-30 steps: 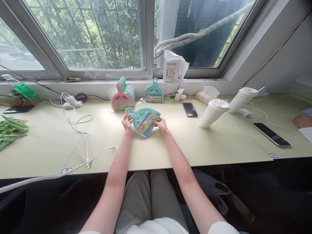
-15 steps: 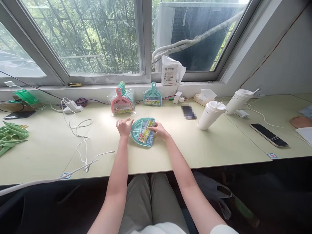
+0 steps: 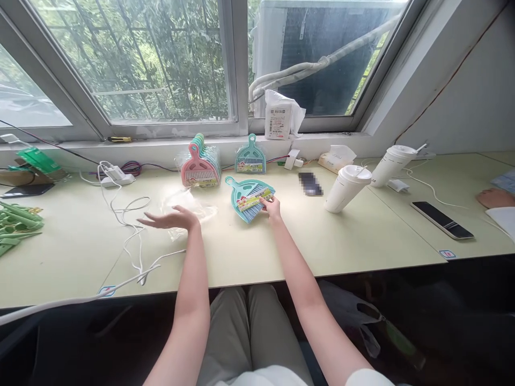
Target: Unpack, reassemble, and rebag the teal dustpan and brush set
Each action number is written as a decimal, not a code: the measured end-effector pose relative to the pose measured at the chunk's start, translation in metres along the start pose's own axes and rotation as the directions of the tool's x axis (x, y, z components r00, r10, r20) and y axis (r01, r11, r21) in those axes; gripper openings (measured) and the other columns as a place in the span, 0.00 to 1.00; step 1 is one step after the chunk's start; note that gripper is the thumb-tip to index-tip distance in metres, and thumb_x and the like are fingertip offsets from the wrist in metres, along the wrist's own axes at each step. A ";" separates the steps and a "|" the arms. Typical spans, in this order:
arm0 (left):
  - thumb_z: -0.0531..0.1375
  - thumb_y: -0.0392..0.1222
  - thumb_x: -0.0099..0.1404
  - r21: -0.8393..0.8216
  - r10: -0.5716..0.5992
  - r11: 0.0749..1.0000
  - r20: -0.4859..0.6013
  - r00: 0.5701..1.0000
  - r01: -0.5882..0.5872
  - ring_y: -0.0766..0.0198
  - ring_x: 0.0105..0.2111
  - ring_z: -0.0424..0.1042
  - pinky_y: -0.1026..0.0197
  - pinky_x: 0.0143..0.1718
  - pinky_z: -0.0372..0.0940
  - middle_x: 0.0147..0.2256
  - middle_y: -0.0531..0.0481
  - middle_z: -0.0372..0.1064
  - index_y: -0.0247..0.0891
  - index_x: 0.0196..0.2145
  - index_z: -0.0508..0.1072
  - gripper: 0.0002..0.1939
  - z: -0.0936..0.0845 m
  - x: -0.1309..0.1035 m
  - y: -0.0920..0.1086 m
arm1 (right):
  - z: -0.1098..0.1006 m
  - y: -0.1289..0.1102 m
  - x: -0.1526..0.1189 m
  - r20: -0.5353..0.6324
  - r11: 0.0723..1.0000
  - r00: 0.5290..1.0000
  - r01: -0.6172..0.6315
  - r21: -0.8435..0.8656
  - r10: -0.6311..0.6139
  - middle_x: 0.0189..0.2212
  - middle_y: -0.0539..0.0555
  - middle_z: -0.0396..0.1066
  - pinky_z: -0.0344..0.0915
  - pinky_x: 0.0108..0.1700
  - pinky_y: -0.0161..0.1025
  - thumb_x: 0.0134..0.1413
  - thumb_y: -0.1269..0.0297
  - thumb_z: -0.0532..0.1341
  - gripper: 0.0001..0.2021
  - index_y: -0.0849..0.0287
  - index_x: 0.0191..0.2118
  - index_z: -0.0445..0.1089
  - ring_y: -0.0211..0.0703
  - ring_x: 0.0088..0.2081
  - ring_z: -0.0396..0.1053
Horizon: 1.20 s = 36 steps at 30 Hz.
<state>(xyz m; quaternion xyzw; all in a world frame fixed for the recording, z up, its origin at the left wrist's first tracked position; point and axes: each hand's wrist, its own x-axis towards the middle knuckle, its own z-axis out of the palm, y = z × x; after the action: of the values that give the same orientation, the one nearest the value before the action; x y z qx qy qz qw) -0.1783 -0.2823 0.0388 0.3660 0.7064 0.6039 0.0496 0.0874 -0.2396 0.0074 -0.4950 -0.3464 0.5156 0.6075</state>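
My right hand (image 3: 271, 208) grips the lower right edge of a teal dustpan and brush set (image 3: 241, 187), its handle toward the window and a printed label (image 3: 254, 199) across the blue bristles. Left of it, my left hand (image 3: 173, 219) is spread with the fingers stretched out, palm turned up. Crumpled clear plastic wrap (image 3: 205, 212) lies around and behind that hand; whether it touches the fingers I cannot tell. Against the sill stand a row of wrapped dustpan sets with a pink one (image 3: 198, 171) in front and a single teal wrapped set (image 3: 250, 158).
White cables (image 3: 139, 236) and green plastic pieces (image 3: 18, 222) lie on the left. To the right are a blurred dark object (image 3: 309, 184), two white cups, the nearer cup (image 3: 346, 188) tilted in view, a tissue pack (image 3: 337, 157) and a phone (image 3: 441, 220). Another person's hand (image 3: 495, 197) rests far right.
The dustpan set has turned, its handle now pointing toward the window, and moved right and away. My left hand has moved left and opened; clear wrap now lies beside it.
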 end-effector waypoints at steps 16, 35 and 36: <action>0.57 0.53 0.58 -0.327 -0.132 0.768 0.761 0.636 0.551 0.59 0.30 0.71 0.58 0.32 0.66 0.28 0.47 0.70 0.39 0.31 0.69 0.14 0.091 -0.036 -0.017 | 0.008 0.006 0.000 0.159 0.992 0.981 -0.119 0.041 0.111 0.29 0.53 0.75 0.70 0.29 0.37 0.51 0.58 0.64 0.10 0.59 0.34 0.68 0.40 0.27 0.72; 0.57 0.54 0.59 -0.351 -0.154 0.827 0.609 0.778 0.439 0.55 0.38 0.70 0.57 0.41 0.64 0.29 0.47 0.69 0.38 0.29 0.71 0.15 0.087 -0.024 -0.021 | -0.045 0.009 0.035 -0.585 0.957 0.759 0.257 -0.134 -0.285 0.59 0.61 0.56 0.66 0.55 0.53 0.61 0.48 0.36 0.26 0.53 0.54 0.59 0.48 0.60 0.61; 0.57 0.53 0.59 -0.369 -0.123 0.822 0.628 0.769 0.434 0.55 0.38 0.70 0.57 0.41 0.64 0.29 0.47 0.69 0.38 0.28 0.71 0.15 0.087 -0.024 -0.020 | -0.045 0.011 0.035 -0.551 0.941 0.763 0.273 -0.198 -0.337 0.60 0.58 0.54 0.62 0.59 0.53 0.61 0.50 0.38 0.24 0.52 0.55 0.59 0.46 0.62 0.57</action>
<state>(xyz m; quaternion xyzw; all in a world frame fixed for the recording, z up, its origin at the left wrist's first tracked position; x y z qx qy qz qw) -0.1256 -0.2256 -0.0114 0.3930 0.5262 0.6084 0.4456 0.1346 -0.2167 -0.0187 -0.5964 -0.2484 0.2159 0.7321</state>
